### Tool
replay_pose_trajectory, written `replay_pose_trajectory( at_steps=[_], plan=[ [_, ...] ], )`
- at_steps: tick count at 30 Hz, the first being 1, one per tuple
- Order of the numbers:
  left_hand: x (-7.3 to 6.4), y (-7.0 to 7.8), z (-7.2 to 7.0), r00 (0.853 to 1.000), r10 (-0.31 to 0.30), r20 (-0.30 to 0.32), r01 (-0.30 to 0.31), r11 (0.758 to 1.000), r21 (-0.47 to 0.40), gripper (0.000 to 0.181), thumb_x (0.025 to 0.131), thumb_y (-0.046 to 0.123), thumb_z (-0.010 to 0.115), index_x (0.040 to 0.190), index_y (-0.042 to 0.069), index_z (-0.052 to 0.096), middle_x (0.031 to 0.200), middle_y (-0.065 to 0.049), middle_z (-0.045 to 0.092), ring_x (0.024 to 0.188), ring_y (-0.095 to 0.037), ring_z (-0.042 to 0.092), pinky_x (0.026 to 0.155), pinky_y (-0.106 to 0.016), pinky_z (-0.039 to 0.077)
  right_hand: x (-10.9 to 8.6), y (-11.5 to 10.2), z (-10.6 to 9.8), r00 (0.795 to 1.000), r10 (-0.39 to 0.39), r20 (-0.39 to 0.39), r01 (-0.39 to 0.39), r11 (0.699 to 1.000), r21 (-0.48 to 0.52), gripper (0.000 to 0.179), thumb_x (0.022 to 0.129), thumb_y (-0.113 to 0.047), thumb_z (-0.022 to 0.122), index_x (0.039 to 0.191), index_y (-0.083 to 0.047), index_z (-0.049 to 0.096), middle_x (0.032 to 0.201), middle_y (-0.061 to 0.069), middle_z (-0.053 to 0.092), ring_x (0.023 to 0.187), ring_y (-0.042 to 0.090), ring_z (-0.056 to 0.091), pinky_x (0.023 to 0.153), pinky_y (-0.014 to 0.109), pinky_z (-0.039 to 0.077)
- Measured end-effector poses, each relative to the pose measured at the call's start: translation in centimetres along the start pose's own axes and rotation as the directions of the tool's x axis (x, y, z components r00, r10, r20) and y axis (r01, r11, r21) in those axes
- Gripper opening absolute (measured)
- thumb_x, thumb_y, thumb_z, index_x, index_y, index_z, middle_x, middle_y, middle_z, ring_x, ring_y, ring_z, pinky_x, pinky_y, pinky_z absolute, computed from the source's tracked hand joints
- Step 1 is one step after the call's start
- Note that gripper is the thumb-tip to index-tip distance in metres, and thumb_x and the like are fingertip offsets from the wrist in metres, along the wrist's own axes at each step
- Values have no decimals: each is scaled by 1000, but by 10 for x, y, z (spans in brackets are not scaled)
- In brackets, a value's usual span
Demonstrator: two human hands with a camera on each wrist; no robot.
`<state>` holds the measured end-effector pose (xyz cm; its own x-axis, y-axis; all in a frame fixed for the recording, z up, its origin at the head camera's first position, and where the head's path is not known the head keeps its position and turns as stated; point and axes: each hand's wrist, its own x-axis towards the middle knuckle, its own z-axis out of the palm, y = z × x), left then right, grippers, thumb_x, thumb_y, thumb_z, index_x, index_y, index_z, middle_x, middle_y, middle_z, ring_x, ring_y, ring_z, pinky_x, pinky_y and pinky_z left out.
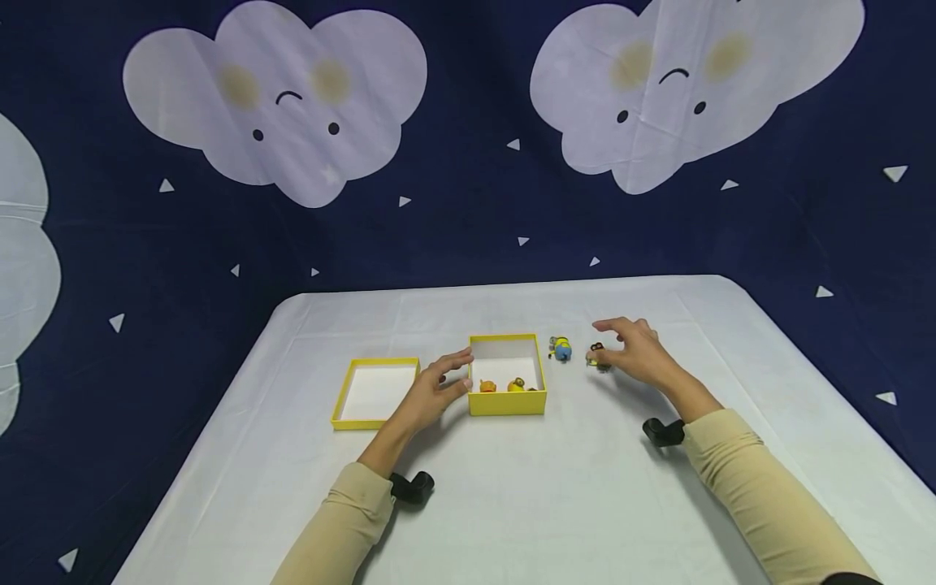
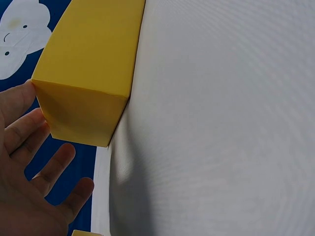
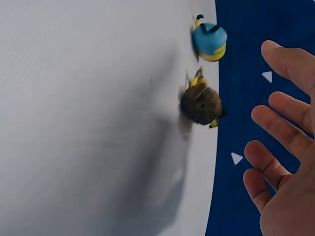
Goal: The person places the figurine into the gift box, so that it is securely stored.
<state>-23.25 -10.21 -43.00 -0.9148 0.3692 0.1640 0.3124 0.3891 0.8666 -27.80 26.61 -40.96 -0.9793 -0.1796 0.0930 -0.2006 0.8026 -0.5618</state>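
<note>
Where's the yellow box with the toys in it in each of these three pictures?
Head: the yellow box sits just below and right of centre, beside the left hand.
Left wrist: at the upper left, large and cut off by the top edge.
Right wrist: not in it.
Shared landmark: the white table, in all three.

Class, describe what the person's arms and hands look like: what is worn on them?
The left sleeve and right sleeve are plain beige, ending at the wrists. A small black bent device sits at each wrist: left device, right device. No cables show. The left hand and right hand are ungloved.
</note>
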Motion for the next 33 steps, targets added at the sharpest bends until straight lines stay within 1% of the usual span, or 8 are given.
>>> replay_pose_trajectory(
  at_steps=[6,15,21,26,28,32,33],
  plan=[
    [0,1,0,1000,-8,8,8,1000,-4,45,94,20,58,137,9,49,149,6,41,136,-23,40,114,-50,29,0,11,1,1000,-14,5,14,999,-38,58,82,-31,70,134,-12,51,131,15,54,105,30,42,80,39,34],
    [-2,2,0,1000,8,0,-8,1000,-10,45,94,20,58,137,8,49,149,2,42,135,-26,40,113,-53,29,-2,20,2,999,-31,34,34,996,-77,58,82,-29,69,134,-9,51,132,19,53,103,31,43,82,43,35],
    [-1,1,0,1000,21,-1,-21,1000,-24,45,94,19,59,136,6,50,149,-1,42,135,-28,40,112,-55,28,-1,22,4,997,-33,66,40,994,-101,58,83,-29,69,135,-11,51,135,18,52,103,30,43,83,41,34],
    [-2,1,0,1000,26,-11,-26,1000,-3,45,94,18,58,136,7,50,149,0,42,134,-28,42,111,-55,30,0,22,5,996,-57,70,65,991,-116,59,81,-25,70,134,-9,51,137,20,51,99,28,43,80,39,31],
    [-2,1,1,999,42,-14,-41,999,13,44,94,19,58,136,7,50,148,-1,42,133,-29,43,109,-56,32,1,22,6,996,-60,72,69,990,-120,59,80,-24,70,134,-9,52,137,20,51,98,28,43,80,39,30],
    [-2,0,1,999,49,-18,-49,999,15,44,94,19,58,136,6,50,148,-1,43,132,-29,43,109,-56,33,1,23,7,995,-68,74,77,989,-126,58,80,-23,71,133,-9,52,137,20,51,99,29,43,80,40,31],
    [-3,5,0,999,42,-11,-42,999,9,44,94,18,57,136,5,49,149,-3,42,133,-30,42,109,-56,32,2,22,8,995,-68,75,77,989,-128,58,80,-23,71,133,-9,53,137,20,51,99,29,43,80,40,31]
  ],
)
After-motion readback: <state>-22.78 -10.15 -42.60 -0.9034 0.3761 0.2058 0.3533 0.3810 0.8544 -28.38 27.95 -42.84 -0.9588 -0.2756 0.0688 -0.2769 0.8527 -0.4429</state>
